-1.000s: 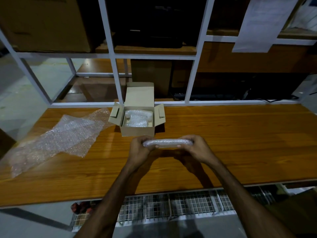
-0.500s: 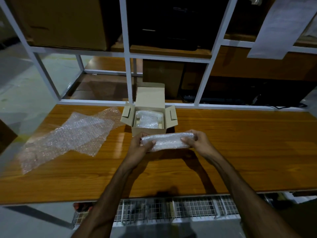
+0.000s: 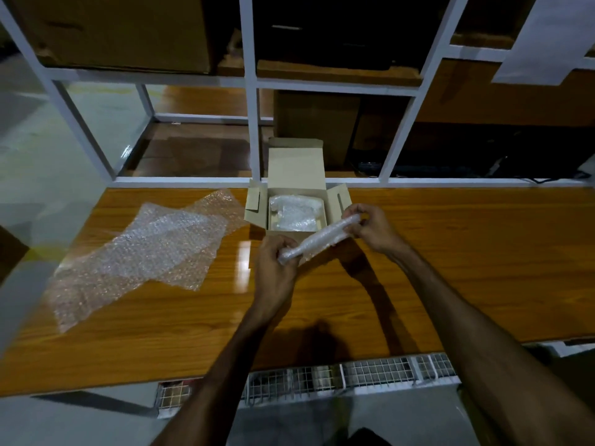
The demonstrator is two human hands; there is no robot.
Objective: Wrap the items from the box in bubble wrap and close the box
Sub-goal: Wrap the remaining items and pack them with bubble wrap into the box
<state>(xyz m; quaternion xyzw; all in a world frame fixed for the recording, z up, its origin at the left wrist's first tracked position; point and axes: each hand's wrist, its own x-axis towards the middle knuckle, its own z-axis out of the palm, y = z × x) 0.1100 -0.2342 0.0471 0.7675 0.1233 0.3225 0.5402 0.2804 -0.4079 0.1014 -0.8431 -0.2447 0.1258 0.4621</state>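
No text, label, brand, number or sign could be read anywhere in the head view. The open cardboard box (image 3: 296, 175) at the far edge of the desk (image 3: 450, 259) showed plain flaps with no print. The white paper sheet (image 3: 547, 37) hanging at the upper right of the shelving was too dim and blurred to show any writing. The large carton (image 3: 122, 30) on the upper left shelf bore no legible marks.
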